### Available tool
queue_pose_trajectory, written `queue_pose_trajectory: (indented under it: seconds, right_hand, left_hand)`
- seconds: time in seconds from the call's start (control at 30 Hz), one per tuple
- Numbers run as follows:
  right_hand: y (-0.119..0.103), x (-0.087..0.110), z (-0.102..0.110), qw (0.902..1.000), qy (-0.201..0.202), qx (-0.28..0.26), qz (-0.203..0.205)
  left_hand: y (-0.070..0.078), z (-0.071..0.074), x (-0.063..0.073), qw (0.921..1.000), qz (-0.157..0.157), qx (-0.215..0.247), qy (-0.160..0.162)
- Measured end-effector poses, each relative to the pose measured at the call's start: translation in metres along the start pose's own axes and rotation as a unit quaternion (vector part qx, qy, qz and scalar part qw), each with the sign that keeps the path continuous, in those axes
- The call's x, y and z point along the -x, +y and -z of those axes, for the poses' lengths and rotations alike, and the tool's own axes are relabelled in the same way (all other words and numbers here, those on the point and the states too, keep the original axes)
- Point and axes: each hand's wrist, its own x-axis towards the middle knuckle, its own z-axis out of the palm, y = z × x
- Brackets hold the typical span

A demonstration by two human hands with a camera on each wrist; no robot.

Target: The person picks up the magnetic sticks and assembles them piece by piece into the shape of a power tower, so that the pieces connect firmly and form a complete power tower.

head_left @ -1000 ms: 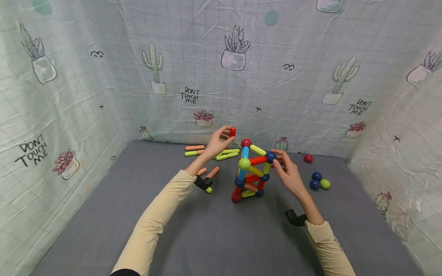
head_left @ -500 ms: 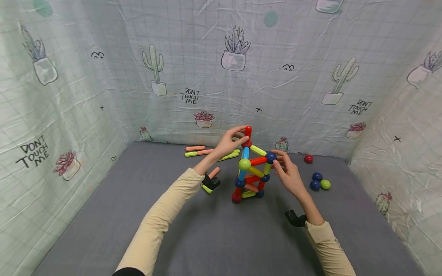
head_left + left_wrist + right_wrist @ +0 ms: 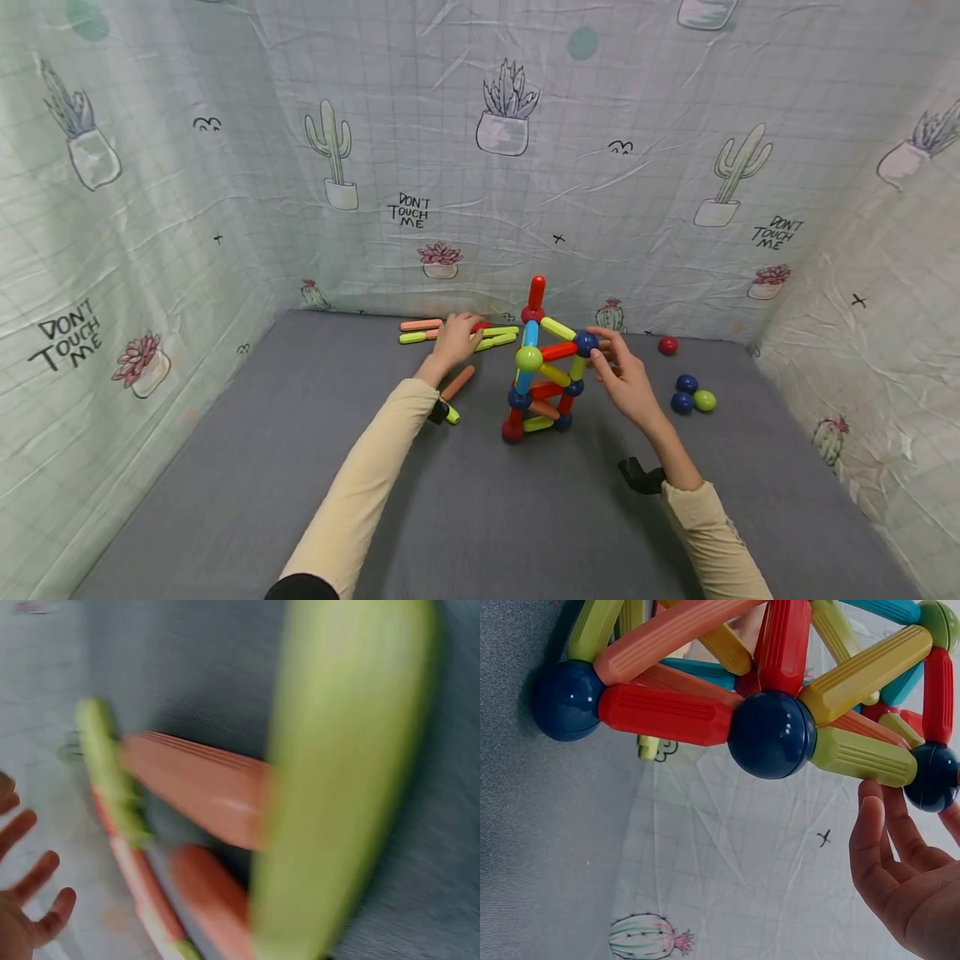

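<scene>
A tower of coloured rods and balls (image 3: 547,388) stands upright on the grey table, a red rod (image 3: 537,292) rising from its red top ball (image 3: 532,315). My right hand (image 3: 626,383) holds the dark blue ball (image 3: 586,343) at the tower's upper right corner. In the right wrist view, fingers lie against that dark blue ball (image 3: 932,777) beside a lime rod (image 3: 864,756). My left hand (image 3: 455,337) is over the loose rods behind and left of the tower, by lime rods (image 3: 498,340). In the left wrist view its fingers are spread, holding nothing.
Orange rods (image 3: 458,382) and a lime rod (image 3: 452,414) lie near my left wrist. Behind them is another orange rod (image 3: 422,325). To the right sit dark blue balls (image 3: 682,403), a lime ball (image 3: 704,401) and a red ball (image 3: 668,345). A printed cloth (image 3: 558,192) encloses the table.
My left hand brought a red rod onto the tower's top red ball, let it go standing there, then moved back left to the loose rods. My right hand stayed at the blue ball.
</scene>
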Motion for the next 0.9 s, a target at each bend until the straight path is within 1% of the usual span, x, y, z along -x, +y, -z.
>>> queue_pose_trajectory:
  seconds: [0.03,0.1,0.13,0.17,0.2,0.27,0.37,0.4,0.5,0.53,0.6,0.7,0.77,0.83,0.9]
  right_hand:
    - [0.000,0.000,0.000,1.0000,-0.001,-0.001,-0.001]
    - [-0.001,0.000,0.001,1.0000,-0.004,0.000,0.000]
    - [-0.001,0.000,0.001,1.0000,-0.005,0.000,0.000]
    - [-0.001,0.000,0.002,1.0000,-0.007,0.001,0.001]
    - [-0.001,0.000,0.003,1.0000,-0.008,0.003,0.002]
    - [-0.002,-0.001,0.004,0.9999,-0.012,0.007,0.003]
    - [-0.002,-0.002,0.005,0.9998,-0.017,0.009,0.004]
    - [-0.002,-0.002,0.005,0.9998,-0.018,0.009,0.004]
    - [-0.002,-0.001,0.005,0.9998,-0.019,0.006,0.005]
    - [-0.002,-0.001,0.005,0.9998,-0.019,0.005,0.004]
    - [-0.002,-0.001,0.005,0.9998,-0.019,0.005,0.004]
    - [-0.002,-0.001,0.005,0.9998,-0.020,0.004,-0.001]
    - [-0.003,-0.001,0.005,0.9998,-0.020,0.004,-0.002]
    - [-0.003,-0.001,0.005,0.9998,-0.020,0.002,-0.004]
    - [-0.003,-0.001,0.006,0.9998,-0.020,0.002,-0.005]
  left_hand:
    - [-0.005,-0.005,0.002,0.9986,-0.008,-0.046,-0.023]
    - [-0.011,-0.012,0.005,0.9898,-0.036,-0.120,-0.066]
    - [-0.005,-0.007,0.009,0.9844,-0.041,-0.142,-0.096]
    - [-0.005,-0.009,0.011,0.9774,-0.056,-0.171,-0.111]
    - [-0.005,-0.010,0.013,0.9709,-0.073,-0.196,-0.116]
    - [-0.004,-0.012,0.016,0.9590,-0.096,-0.238,-0.121]
    - [-0.001,-0.011,0.019,0.9487,-0.105,-0.273,-0.120]
    - [-0.001,-0.011,0.020,0.9477,-0.103,-0.280,-0.114]
    - [-0.003,-0.012,0.022,0.9397,-0.095,-0.309,-0.110]
    - [-0.004,-0.012,0.023,0.9364,-0.089,-0.320,-0.112]
    - [-0.006,-0.013,0.024,0.9339,-0.075,-0.330,-0.117]
    - [-0.006,-0.013,0.026,0.9281,-0.062,-0.342,-0.133]
    - [-0.006,-0.012,0.026,0.9229,-0.062,-0.353,-0.140]
    - [-0.005,-0.011,0.027,0.9152,-0.064,-0.371,-0.145]
    - [-0.004,-0.009,0.027,0.9114,-0.063,-0.379,-0.147]
